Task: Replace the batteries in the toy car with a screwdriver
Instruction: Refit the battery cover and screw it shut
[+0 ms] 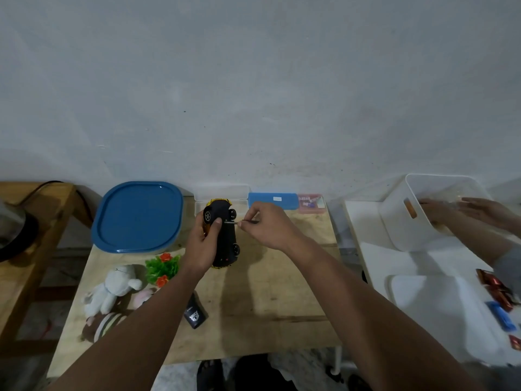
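The toy car (222, 235) is held belly-up above the wooden desk (270, 300), just right of the blue lid (138, 217). The left hand (201, 244) wraps its grip closed around the car's side, thumb on the black underside. The right hand (266, 225) pinches a thin screwdriver (234, 222), whose tip touches the underside near the far wheels.
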Motion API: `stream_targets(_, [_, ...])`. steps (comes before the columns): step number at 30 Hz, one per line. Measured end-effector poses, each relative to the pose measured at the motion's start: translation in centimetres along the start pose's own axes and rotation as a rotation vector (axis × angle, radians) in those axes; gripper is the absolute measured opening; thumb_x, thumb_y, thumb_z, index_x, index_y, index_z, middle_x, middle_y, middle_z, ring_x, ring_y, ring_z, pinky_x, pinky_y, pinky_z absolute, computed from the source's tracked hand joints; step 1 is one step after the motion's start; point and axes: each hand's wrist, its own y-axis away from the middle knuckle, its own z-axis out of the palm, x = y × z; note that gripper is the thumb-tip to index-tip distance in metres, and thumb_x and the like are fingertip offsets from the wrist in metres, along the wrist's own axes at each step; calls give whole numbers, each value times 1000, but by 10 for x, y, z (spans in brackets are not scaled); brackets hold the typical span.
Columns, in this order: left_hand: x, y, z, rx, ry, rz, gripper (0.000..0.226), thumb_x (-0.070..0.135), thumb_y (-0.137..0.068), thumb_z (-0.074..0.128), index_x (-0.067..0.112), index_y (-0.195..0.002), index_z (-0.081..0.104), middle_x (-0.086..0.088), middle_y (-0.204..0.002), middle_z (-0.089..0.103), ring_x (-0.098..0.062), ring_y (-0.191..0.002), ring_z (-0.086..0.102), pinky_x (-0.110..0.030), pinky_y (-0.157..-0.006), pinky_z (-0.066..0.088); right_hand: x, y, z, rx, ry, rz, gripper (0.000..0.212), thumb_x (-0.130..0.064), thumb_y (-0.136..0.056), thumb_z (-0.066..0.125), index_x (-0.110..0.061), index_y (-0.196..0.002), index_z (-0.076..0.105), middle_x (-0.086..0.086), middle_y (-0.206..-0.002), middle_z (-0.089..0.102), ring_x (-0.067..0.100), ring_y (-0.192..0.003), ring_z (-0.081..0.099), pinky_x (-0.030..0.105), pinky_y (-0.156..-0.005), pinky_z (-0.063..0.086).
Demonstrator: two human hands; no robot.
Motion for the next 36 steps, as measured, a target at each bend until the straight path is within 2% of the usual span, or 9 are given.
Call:
stream_targets(3, [2, -1, 0, 16, 37, -16, 26, 32, -109, 53, 30, -135, 57, 1, -117, 71, -17, -106, 70, -34, -84, 58, 0, 2, -2, 61, -21, -1, 16, -36, -86, 73, -22, -85, 65, -8, -89, 70, 9, -81, 67, 25, -70, 52])
stream_targets(8, [3, -1, -1, 15, 57, -30, 29, 31, -109, 52, 27, -137, 57, 0, -117, 71, -15, -104, 70, -21, -73, 55, 0, 4, -4, 56, -9, -14, 18, -38, -87, 74, -23, -86, 63, -5, -93, 70, 13, -85, 69, 30, -76, 55])
stream_targets(12, [3, -1, 1, 12, 62, -37, 29, 33, -109, 53, 27, -137, 57, 0, -117, 71, -16, -105, 70, -26, -77, 55, 0, 6, -3, 52, -10, -24, 18, -36, -88, 73, -21, -88, 63, -3, -94, 71, 13, -86, 69, 27, -73, 53])
stream_targets(15, [6, -1, 3, 17, 62, -36, 25, 32, -109, 53, 28, -133, 58, 2, -116, 71, -15, -105, 70, -28, -78, 53, 0, 6, -2, 49, 8, -31, 19, -37, -89, 73, -21, -90, 63, -4, -96, 70, 13, -88, 69, 30, -76, 55])
stream_targets(21, [8, 0, 4, 21, 62, -40, 26, 32, -109, 53, 29, -134, 58, 3, -116, 71, -12, -103, 69, -25, -76, 53, 1, 7, -2, 58, 6, -23, 18, -38, -90, 72, -23, -90, 62, -5, -97, 70, 11, -89, 68, 27, -74, 53])
stream_targets(25, [8, 1, 5, 27, 66, -39, 26, 33, -109, 53, 28, -134, 58, 3, -115, 71, -13, -103, 70, -26, -76, 53, 2, 8, -2, 73, -2, -18, 18, -38, -89, 72, -22, -90, 62, -5, -94, 70, 12, -85, 67, 30, -73, 55])
stream_targets(29, [12, 3, 6, 24, 68, -37, 25, 32, -109, 52, 28, -133, 57, 5, -113, 71, -10, -101, 69, -21, -72, 52, 3, 8, -2, 87, -8, -25, 17, -37, -89, 72, -22, -89, 62, -6, -91, 70, 10, -83, 67, 25, -68, 52])
stream_targets(36, [10, 3, 6, 27, 68, -31, 24, 33, -109, 53, 30, -132, 58, 0, -118, 72, -16, -105, 70, -29, -79, 55, 3, 8, -1, 87, -3, -31, 17, -36, -90, 72, -22, -90, 62, -4, -93, 71, 13, -85, 69, 33, -76, 57])
